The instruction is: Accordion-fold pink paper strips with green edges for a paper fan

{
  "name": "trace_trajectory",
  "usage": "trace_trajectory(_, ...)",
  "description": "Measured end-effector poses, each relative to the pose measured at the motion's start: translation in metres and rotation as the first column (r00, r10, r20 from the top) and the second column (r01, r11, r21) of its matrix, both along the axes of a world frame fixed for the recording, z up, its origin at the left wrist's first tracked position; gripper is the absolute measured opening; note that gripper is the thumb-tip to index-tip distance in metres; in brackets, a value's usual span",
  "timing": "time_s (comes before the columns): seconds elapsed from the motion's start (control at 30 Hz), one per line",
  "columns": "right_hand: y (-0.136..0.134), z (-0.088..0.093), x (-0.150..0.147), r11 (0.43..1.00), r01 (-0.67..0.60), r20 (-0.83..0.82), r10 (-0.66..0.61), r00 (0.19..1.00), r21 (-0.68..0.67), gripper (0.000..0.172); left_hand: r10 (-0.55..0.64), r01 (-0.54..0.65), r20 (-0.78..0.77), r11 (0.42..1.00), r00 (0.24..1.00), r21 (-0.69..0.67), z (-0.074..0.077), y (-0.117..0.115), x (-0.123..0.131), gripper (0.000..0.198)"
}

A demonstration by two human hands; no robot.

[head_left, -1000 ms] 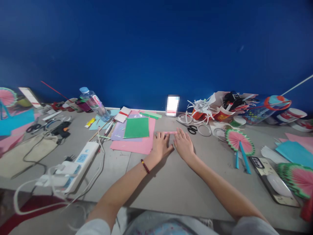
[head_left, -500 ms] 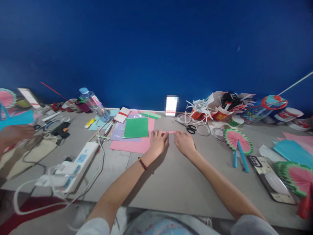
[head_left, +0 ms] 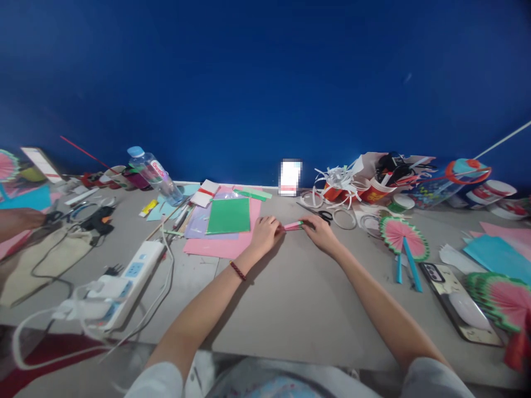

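Between my two hands is a narrow strip of folded pink paper [head_left: 292, 226] with a bit of green at its right end. My left hand [head_left: 266, 233] pinches its left end, and a dark red bead bracelet circles that wrist. The right end is gripped by the fingers of my right hand [head_left: 320, 232]. Left of my hands, a green paper square [head_left: 228, 216] lies on pink sheets [head_left: 207, 249] and a pale purple one. Black scissors [head_left: 326, 215] rest just behind my right hand.
A pink and green paper fan [head_left: 404, 239] and a phone with a mouse on it [head_left: 460, 304] lie to the right. At left are a power strip [head_left: 136, 282] with cables, a water bottle [head_left: 155, 174] and another person's hand [head_left: 20, 222]. Cups of paper strips [head_left: 338, 185] stand behind.
The strip, earlier mostly covered by my fingers on the table, now shows between my hands with its green end visible. My right hand has shifted slightly right and curled around it.
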State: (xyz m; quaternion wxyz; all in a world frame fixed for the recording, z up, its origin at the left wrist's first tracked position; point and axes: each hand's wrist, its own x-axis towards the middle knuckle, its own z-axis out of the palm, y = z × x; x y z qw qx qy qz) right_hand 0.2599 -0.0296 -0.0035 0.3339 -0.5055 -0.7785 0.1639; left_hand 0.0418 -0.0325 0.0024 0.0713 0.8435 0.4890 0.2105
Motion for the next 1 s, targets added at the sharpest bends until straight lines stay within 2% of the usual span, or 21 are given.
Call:
trace_trajectory(0.1,-0.006,0.017,-0.006,0.996,-0.039,-0.181,0.023,0.983,-0.085,0.025,-0.024,0.025,0.054,0.999,0.998,-0.02,0.012,-0.001,0.001,0.023)
trace_trajectory(0.23,-0.015,0.048,-0.014,0.991,-0.081,-0.375,0.035,0.927,-0.108,0.03,-0.063,0.064,0.059,0.998,0.996,-0.009,0.038,-0.005,0.003,0.019)
trace_trajectory(0.3,-0.02,0.064,-0.019,0.99,-0.09,-0.438,0.033,0.898,-0.108,0.031,-0.084,0.095,0.182,0.994,0.98,-0.055,0.052,-0.01,0.004,0.021)
trace_trajectory(0.37,-0.025,0.08,-0.024,0.987,-0.101,-0.485,0.029,0.874,-0.124,0.03,-0.153,0.235,0.423,0.96,0.893,-0.15,0.065,-0.016,0.006,0.029)
trace_trajectory(0.4,-0.027,0.087,-0.026,0.987,-0.099,-0.496,0.022,0.868,-0.13,0.029,-0.142,0.272,0.535,0.946,0.833,-0.174,0.07,-0.019,0.006,0.033)
trace_trajectory(0.47,-0.03,0.099,-0.031,0.989,-0.092,-0.526,0.019,0.85,-0.113,0.026,-0.115,0.327,0.644,0.919,0.756,-0.221,0.078,-0.025,0.008,0.028)
trace_trajectory(0.53,-0.031,0.109,-0.034,0.986,-0.136,-0.557,0.059,0.828,-0.098,0.026,-0.074,0.378,0.719,0.885,0.691,-0.272,0.084,-0.028,0.008,0.031)
trace_trajectory(0.63,-0.031,0.117,-0.035,0.971,-0.218,-0.572,0.126,0.811,-0.095,0.036,-0.055,0.453,0.801,0.847,0.597,-0.279,0.09,-0.03,0.005,0.032)
trace_trajectory(0.7,-0.032,0.12,-0.035,0.974,-0.204,-0.566,0.115,0.816,-0.097,0.037,-0.057,0.491,0.824,0.825,0.564,-0.279,0.093,-0.029,0.002,0.031)
trace_trajectory(0.87,-0.039,0.12,-0.033,0.989,-0.129,-0.553,0.069,0.83,-0.071,0.031,-0.055,0.542,0.839,0.786,0.541,-0.298,0.096,-0.027,-0.003,0.032)
trace_trajectory(1.0,-0.046,0.122,-0.035,0.993,-0.105,-0.544,0.062,0.837,-0.05,0.024,-0.124,0.561,0.804,0.777,0.582,-0.286,0.097,-0.029,-0.004,0.031)
